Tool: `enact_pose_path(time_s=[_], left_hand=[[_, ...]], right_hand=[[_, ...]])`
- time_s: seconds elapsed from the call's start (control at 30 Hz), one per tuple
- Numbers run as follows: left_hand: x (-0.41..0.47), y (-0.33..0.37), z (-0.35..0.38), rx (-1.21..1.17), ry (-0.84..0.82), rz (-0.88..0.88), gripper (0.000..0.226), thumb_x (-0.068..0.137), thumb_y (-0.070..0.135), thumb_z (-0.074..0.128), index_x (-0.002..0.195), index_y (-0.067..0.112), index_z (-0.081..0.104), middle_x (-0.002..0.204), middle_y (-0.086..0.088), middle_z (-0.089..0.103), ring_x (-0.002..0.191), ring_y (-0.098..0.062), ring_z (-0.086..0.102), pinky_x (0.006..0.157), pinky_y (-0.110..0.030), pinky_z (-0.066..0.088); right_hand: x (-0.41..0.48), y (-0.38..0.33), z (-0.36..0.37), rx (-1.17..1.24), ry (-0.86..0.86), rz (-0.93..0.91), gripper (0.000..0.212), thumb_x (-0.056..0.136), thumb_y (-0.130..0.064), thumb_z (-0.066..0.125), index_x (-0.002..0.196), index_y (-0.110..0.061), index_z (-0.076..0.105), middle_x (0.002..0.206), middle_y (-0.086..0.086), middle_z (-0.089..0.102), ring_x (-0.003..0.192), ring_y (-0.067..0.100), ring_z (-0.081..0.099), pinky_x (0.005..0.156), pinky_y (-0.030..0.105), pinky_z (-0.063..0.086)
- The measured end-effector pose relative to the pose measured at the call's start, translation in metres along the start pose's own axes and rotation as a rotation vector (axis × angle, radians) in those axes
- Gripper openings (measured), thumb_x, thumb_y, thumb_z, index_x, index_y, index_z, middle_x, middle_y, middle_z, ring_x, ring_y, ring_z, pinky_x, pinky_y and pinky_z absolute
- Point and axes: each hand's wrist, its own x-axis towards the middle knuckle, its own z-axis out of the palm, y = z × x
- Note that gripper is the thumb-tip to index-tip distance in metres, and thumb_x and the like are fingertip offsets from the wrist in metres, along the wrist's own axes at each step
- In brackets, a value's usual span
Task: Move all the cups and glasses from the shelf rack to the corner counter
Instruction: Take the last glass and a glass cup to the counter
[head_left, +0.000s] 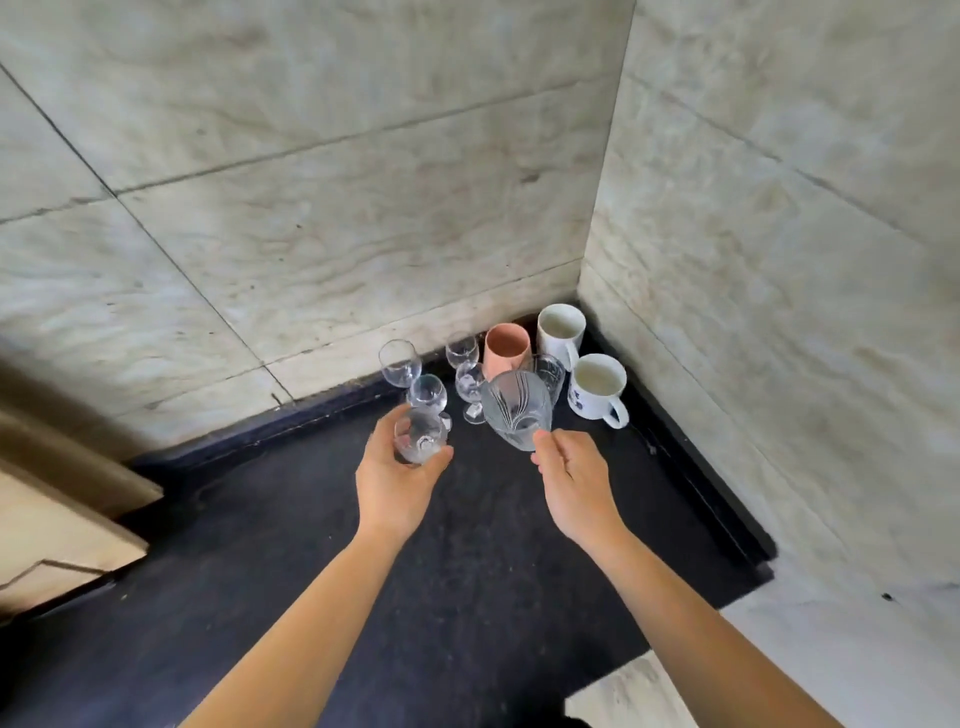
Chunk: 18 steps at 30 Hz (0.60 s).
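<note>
On the black corner counter (467, 561) stand several clear stemmed glasses, among them a wine glass (399, 362) at the left, plus a pink cup (506, 349) and two white mugs (560, 326) (597, 385) by the right wall. My left hand (397, 480) is shut on a small clear glass (420, 435), held just in front of the group. My right hand (569, 480) grips the base of a cut-pattern tumbler (515, 408) with thumb and fingers. Whether either glass touches the counter I cannot tell.
Marble-tiled walls (322, 249) meet at the corner behind the cups. A wooden cabinet edge (57, 514) juts in at the left. A pale stone ledge (810, 649) borders the counter at the lower right.
</note>
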Motion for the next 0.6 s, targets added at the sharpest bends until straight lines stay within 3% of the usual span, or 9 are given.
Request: enact_pose_path(time_s=[0.17,0.23,0.33,0.37,0.43,0.5,0.6], left_hand=[[0.02,-0.032,0.036,0.038,-0.053,-0.125,0.06,0.073,0.023,0.084,0.123,0.039,0.055,0.118,0.012,0.065,0.103,-0.011,0.064,0.087,-0.025,0.048],[0.026,-0.043,0.047,0.049,-0.089,-0.161,0.061,0.074,0.022,0.083,0.122,0.041,0.052,0.119,0.011,0.064,0.104,-0.011,0.063,0.085,-0.022,0.045],[0.038,-0.062,0.06,0.069,-0.136,-0.189,0.062,0.075,0.023,0.083,0.128,0.034,0.052,0.122,0.009,0.064,0.108,-0.011,0.062,0.088,-0.023,0.046],[0.041,-0.068,0.063,0.074,-0.15,-0.191,0.064,0.075,0.024,0.083,0.13,0.032,0.052,0.123,0.009,0.063,0.108,-0.011,0.062,0.088,-0.021,0.045],[0.048,-0.076,0.067,0.083,-0.174,-0.178,0.066,0.076,0.024,0.083,0.133,0.031,0.051,0.123,0.01,0.063,0.108,-0.009,0.061,0.084,-0.014,0.043],[0.055,-0.082,0.071,0.089,-0.194,-0.154,0.065,0.077,0.023,0.082,0.133,0.03,0.051,0.123,0.011,0.063,0.11,-0.007,0.061,0.086,-0.014,0.045],[0.065,-0.086,0.076,0.097,-0.207,-0.129,0.068,0.078,0.023,0.081,0.138,0.027,0.049,0.126,0.009,0.062,0.114,-0.008,0.059,0.092,-0.021,0.047]], right_hand=[[0.024,0.037,0.017,0.116,-0.059,0.083,0.066,0.097,-0.05,0.042,0.086,0.014,0.054,0.088,0.035,0.056,0.087,0.049,0.062,0.082,0.069,0.049],[0.029,0.052,0.028,0.161,-0.087,0.178,0.056,0.099,-0.049,0.046,0.085,0.004,0.058,0.089,0.017,0.061,0.09,0.036,0.07,0.085,0.059,0.056],[0.034,0.071,0.05,0.255,-0.104,0.283,0.032,0.101,-0.045,0.049,0.079,-0.025,0.062,0.107,0.002,0.063,0.099,0.01,0.072,0.083,0.03,0.059],[0.037,0.075,0.056,0.279,-0.092,0.304,0.031,0.102,-0.043,0.05,0.079,-0.026,0.061,0.105,0.001,0.064,0.099,0.009,0.073,0.081,0.027,0.059],[0.043,0.084,0.066,0.304,-0.073,0.333,0.039,0.104,-0.036,0.049,0.075,-0.011,0.055,0.093,-0.003,0.061,0.098,0.011,0.073,0.078,0.026,0.058],[0.05,0.086,0.076,0.319,-0.076,0.348,0.041,0.105,-0.034,0.049,0.072,-0.011,0.05,0.086,-0.005,0.058,0.096,0.01,0.073,0.077,0.025,0.058],[0.058,0.087,0.086,0.343,-0.073,0.361,0.038,0.106,-0.031,0.046,0.073,-0.014,0.051,0.103,0.008,0.057,0.101,0.017,0.071,0.083,0.028,0.057]])
